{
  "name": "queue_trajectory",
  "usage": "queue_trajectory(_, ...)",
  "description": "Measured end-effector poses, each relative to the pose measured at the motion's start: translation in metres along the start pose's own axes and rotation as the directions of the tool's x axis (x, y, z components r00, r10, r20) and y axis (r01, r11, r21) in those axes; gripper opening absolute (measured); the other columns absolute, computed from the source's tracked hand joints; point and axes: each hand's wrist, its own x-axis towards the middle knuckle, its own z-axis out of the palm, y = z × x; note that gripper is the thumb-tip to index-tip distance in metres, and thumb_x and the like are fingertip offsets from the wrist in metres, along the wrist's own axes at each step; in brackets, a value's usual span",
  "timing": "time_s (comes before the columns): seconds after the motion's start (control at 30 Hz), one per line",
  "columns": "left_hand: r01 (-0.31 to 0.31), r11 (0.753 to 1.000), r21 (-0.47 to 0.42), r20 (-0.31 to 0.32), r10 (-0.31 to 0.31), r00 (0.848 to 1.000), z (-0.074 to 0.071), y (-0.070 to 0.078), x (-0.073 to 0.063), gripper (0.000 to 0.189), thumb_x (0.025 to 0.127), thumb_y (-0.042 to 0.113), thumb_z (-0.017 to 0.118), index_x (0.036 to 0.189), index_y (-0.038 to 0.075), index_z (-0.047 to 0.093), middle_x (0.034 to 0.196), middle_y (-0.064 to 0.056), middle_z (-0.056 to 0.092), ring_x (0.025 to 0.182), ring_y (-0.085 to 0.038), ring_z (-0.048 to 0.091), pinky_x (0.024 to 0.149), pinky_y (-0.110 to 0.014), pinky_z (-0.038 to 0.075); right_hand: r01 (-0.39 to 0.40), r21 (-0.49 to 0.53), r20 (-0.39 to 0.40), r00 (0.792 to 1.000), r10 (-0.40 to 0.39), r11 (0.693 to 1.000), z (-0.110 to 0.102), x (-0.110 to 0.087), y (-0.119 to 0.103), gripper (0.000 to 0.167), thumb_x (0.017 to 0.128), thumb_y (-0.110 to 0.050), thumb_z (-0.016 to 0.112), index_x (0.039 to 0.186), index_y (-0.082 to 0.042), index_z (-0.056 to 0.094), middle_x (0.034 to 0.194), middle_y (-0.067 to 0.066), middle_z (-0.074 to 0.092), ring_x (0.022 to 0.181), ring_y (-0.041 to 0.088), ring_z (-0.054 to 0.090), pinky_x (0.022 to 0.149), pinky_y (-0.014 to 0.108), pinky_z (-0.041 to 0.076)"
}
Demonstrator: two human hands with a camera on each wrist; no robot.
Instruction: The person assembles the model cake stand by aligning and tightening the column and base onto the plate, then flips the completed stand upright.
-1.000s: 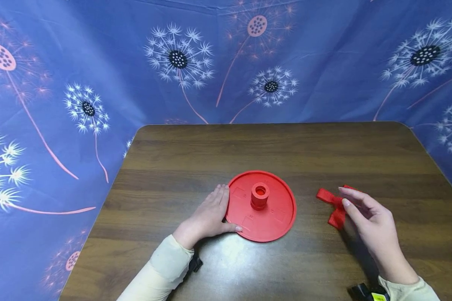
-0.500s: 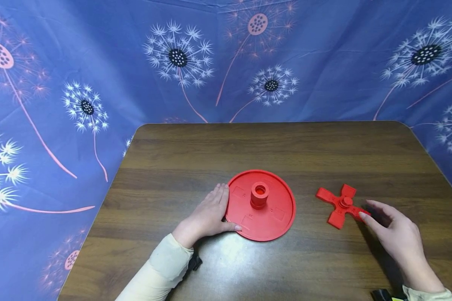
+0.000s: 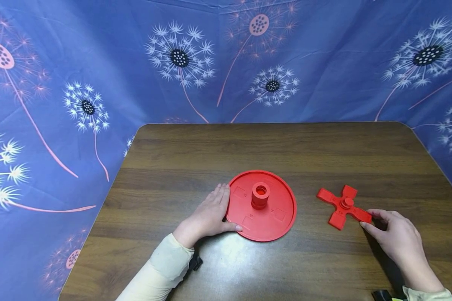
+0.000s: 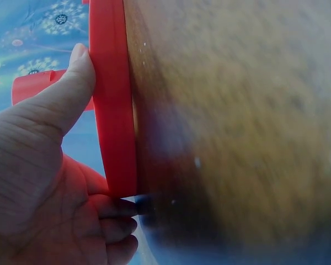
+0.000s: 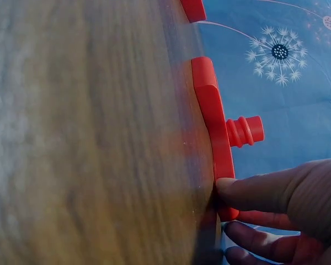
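A round red plastic disc (image 3: 275, 225) with a raised rim and an upright hollow post (image 3: 260, 195) at its centre lies on the table. My left hand (image 3: 207, 215) rests against its left edge, fingers straight along the side and thumb over the near rim; in the left wrist view the thumb (image 4: 71, 91) touches the rim. To the right lies a red four-armed cross piece (image 3: 338, 218) with a short ridged peg (image 5: 245, 131) pointing up. My right hand (image 3: 397, 236) pinches the end of its nearest right arm between thumb and fingers. The fingers beyond are partly hidden.
The brown wood-grain table (image 3: 196, 150) has rounded far corners. A blue cloth (image 3: 128, 62) printed with dandelions hangs behind it and at its sides. Black straps with cameras sit at both wrists.
My right hand has moved right, off the cross piece's middle, and now pinches its right arm. The cross piece and disc lie about where they were; my left hand stays still.
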Motion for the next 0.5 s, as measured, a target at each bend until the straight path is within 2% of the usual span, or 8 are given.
queue_trajectory(0.1, -0.007, 1.000, -0.003, -0.014, 0.007, 1.000, 0.000, 0.000, 0.000, 0.116, 0.079, 0.066, 0.067, 0.153, -0.006, 0.013, 0.159, -0.022, 0.015, 0.148, -0.034, 0.010, 0.119, -0.043, 0.017, -0.010, -0.005, 0.004, 1.000, 0.010, 1.000, -0.001, 0.001, -0.001, 0.037, 0.081, -0.021, 0.078, 0.108, 0.002, 0.066, 0.106, 0.030, 0.061, 0.092, 0.049, 0.054, 0.063, 0.055, 0.039)
queue_trajectory(0.2, -0.014, 1.000, -0.005, -0.027, 0.014, 1.000, 0.000, 0.000, 0.000, 0.116, 0.079, 0.065, 0.067, 0.152, -0.007, 0.015, 0.158, -0.024, 0.016, 0.147, -0.036, 0.012, 0.118, -0.044, 0.018, -0.011, -0.002, 0.004, 1.000, 0.011, 1.000, -0.001, 0.001, -0.003, 0.038, 0.083, -0.024, 0.077, 0.108, 0.002, 0.066, 0.100, 0.026, 0.064, 0.080, 0.040, 0.058, 0.056, 0.045, 0.038)
queue_trajectory(0.33, -0.004, 1.000, -0.005, -0.016, 0.004, 1.000, 0.001, 0.000, -0.001, 0.116, 0.079, 0.066, 0.066, 0.153, -0.006, 0.013, 0.159, -0.023, 0.015, 0.148, -0.034, 0.010, 0.119, -0.043, 0.016, -0.005, 0.023, -0.015, 1.000, 0.006, 1.000, -0.004, -0.003, -0.008, 0.039, 0.085, -0.030, 0.075, 0.108, 0.001, 0.066, 0.094, 0.022, 0.069, 0.060, 0.019, 0.052, 0.050, 0.033, 0.032)
queue_trajectory(0.47, -0.001, 1.000, -0.004, -0.013, 0.001, 1.000, 0.001, 0.000, -0.001, 0.116, 0.080, 0.067, 0.066, 0.153, -0.005, 0.012, 0.160, -0.022, 0.014, 0.148, -0.033, 0.009, 0.119, -0.042, 0.015, 0.011, 0.074, -0.088, 0.996, -0.005, 0.997, -0.008, -0.005, -0.015, 0.036, 0.082, -0.027, 0.078, 0.105, -0.002, 0.067, 0.088, 0.017, 0.071, 0.058, -0.005, 0.045, 0.048, 0.029, 0.031)
queue_trajectory(0.5, -0.001, 1.000, -0.003, -0.014, 0.001, 1.000, 0.001, 0.000, -0.001, 0.116, 0.080, 0.067, 0.066, 0.153, -0.005, 0.012, 0.160, -0.022, 0.014, 0.148, -0.033, 0.009, 0.119, -0.042, 0.015, 0.020, 0.094, -0.115, 0.993, -0.009, 0.995, -0.009, -0.004, -0.017, 0.034, 0.081, -0.025, 0.079, 0.104, -0.003, 0.068, 0.083, 0.008, 0.072, 0.060, -0.013, 0.044, 0.048, 0.028, 0.032)
